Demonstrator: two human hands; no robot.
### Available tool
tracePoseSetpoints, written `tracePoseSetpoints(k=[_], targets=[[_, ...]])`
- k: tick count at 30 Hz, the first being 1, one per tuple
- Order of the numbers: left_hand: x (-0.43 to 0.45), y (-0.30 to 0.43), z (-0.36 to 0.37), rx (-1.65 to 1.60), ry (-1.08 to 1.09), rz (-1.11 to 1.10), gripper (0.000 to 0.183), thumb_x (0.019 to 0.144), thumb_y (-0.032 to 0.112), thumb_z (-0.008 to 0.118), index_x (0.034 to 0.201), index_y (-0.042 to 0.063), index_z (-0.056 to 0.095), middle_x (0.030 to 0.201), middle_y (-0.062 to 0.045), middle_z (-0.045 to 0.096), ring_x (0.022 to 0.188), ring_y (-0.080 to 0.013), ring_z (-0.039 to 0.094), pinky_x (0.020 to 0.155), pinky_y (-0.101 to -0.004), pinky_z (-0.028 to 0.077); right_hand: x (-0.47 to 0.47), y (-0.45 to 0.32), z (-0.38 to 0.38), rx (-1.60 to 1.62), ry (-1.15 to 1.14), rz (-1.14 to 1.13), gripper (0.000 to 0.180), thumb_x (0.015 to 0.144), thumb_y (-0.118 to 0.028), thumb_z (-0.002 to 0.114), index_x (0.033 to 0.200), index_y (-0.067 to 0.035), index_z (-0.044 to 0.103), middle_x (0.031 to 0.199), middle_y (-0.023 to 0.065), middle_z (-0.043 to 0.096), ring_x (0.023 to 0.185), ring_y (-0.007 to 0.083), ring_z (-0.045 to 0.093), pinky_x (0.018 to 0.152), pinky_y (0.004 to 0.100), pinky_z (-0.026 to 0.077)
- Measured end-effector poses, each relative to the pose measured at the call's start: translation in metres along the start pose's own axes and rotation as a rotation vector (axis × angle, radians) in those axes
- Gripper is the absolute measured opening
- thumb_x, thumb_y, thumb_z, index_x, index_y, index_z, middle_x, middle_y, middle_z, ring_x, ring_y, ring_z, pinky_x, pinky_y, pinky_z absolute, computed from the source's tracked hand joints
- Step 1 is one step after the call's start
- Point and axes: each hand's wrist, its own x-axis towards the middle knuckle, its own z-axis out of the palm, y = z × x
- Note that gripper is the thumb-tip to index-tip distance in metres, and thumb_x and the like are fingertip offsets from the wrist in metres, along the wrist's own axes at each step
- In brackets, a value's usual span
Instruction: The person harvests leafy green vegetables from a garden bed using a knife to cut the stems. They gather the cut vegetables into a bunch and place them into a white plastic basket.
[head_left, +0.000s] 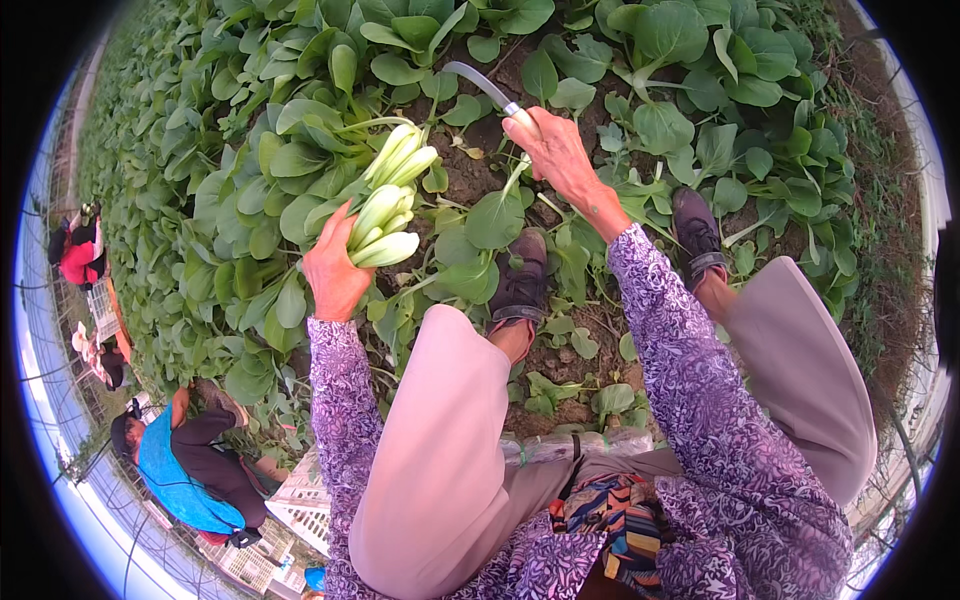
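My left hand (335, 259) grips a bunch of bok choy (382, 217), its pale cut stem ends turned towards the middle and its leaves pointing left. More pale stems (401, 154) lie just above, touching the standing plants. In my right hand (559, 157) is a small curved harvesting knife (481, 81); its handle sits in the fist and the blade points up and left. A single leaf (495, 219) has its stalk reaching up to the right hand; whether the fingers hold it cannot be made out. Bare soil (469, 169) shows between the hands.
Dense leafy bok choy (247, 180) grows ahead and to the left. My dark shoes (523, 274) stand among fallen leaves. A co-worker in blue (187, 472) bends at lower left near a white plastic crate (304, 499). Two people (81, 251) are farther off. Grassy edging (870, 247) runs along the right.
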Motion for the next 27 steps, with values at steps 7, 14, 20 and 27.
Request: tracePoseSetpoints(k=[7, 14, 20, 27], targets=[[-0.053, 0.042, -0.092, -1.008, 0.121, -0.408, 0.058, 0.063, 0.004, 0.074, 0.115, -0.004, 0.051, 0.103, -0.010, 0.060, 0.090, -0.0199, 0.060, 0.084, -0.0325, 0.048, -0.041, -0.117, -0.058, 0.764, 0.020, -0.152, 0.029, 0.087, -0.031, 0.061, 0.094, -0.004, 0.054, 0.077, 0.0100, 0.063, 0.053, 0.0027, 0.049, 0.041, 0.0140, 0.027], [-0.114, 0.063, -0.132, -1.465, 0.362, -0.399, 0.063, 0.063, 0.001, 0.065, 0.122, -0.003, 0.044, 0.109, -0.016, 0.058, 0.094, -0.0289, 0.060, 0.084, -0.0405, 0.051, -0.061, -0.204, -0.017, 0.518, -0.151, -0.316, 0.036, 0.078, -0.032, 0.070, 0.093, -0.003, 0.055, 0.081, 0.0022, 0.064, 0.052, 0.0020, 0.039, 0.047, 0.0167, 0.032], [-0.151, 0.061, -0.149, -1.705, 0.373, -0.261, 0.062, 0.065, 0.007, 0.059, 0.124, -0.004, 0.042, 0.109, -0.020, 0.058, 0.098, -0.0327, 0.058, 0.087, -0.0440, 0.049, -0.077, -0.234, 0.014, 0.514, -0.249, -0.410, 0.034, 0.078, -0.037, 0.069, 0.083, -0.007, 0.055, 0.069, -0.0058, 0.044, 0.055, 0.0032, 0.040, 0.047, 0.0181, 0.034], [-0.183, 0.073, -0.167, -1.788, 0.347, -0.148, 0.063, 0.062, 0.003, 0.061, 0.123, -0.002, 0.044, 0.108, -0.018, 0.058, 0.095, -0.0315, 0.060, 0.084, -0.0430, 0.051, -0.115, -0.269, 0.059, 0.714, -0.481, -0.400, 0.051, 0.082, -0.046, 0.063, 0.105, -0.001, 0.056, 0.089, 0.0051, 0.062, 0.061, 0.0055, 0.054, 0.044, 0.0182, 0.034]])
